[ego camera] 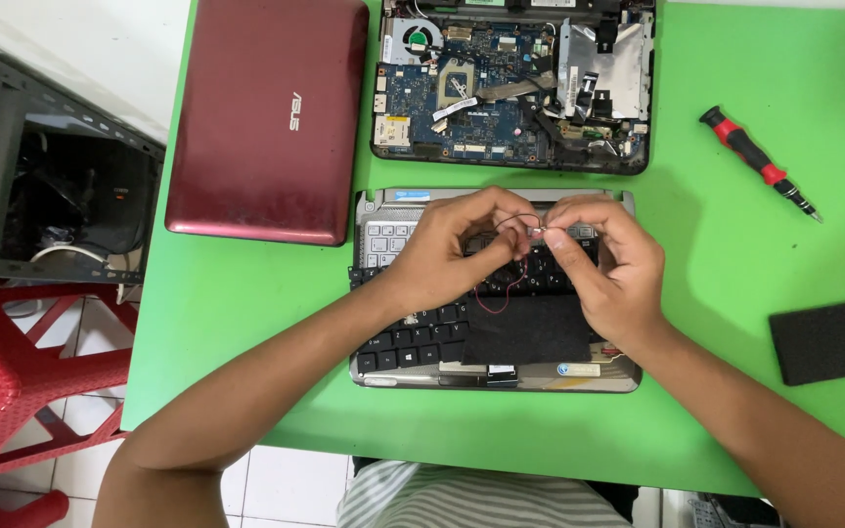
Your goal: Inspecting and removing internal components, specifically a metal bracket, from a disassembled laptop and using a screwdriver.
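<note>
Insp. A: Striped cloth point(481, 499) sits nearest the lens, at near edge of green table point(726, 411); both forearms reach over it; left hand point(452, 249) and right hand point(603, 269) meet above the keyboard section point(413, 337); each pinches the thin red-and-black wire point(501, 293), fingertips closed on it near a small pale connector; wire loops down onto a black pad point(530, 332) lying on the keys.

Insp. B: Progress, as you judge it?

Insp. A: Teardown looks well on; red lid point(266, 117) off, lying far left; base with blue board point(471, 88) open at far centre, fan and metal plate exposed; keyboard section apart from base; wire appears loose at the hands' end, other end hidden; whether more remains to strip, cannot tell.

Insp. B: Counts?

Insp. A: Lid 1; open base 1; keyboard section 1; wire 1; screwdriver point(760, 164) 1, red-black, far right, untouched; black foam block point(831, 337) 1, right edge; black pad 1; hands 2; red plastic stool point(22, 391) 1, left, off table.
</note>
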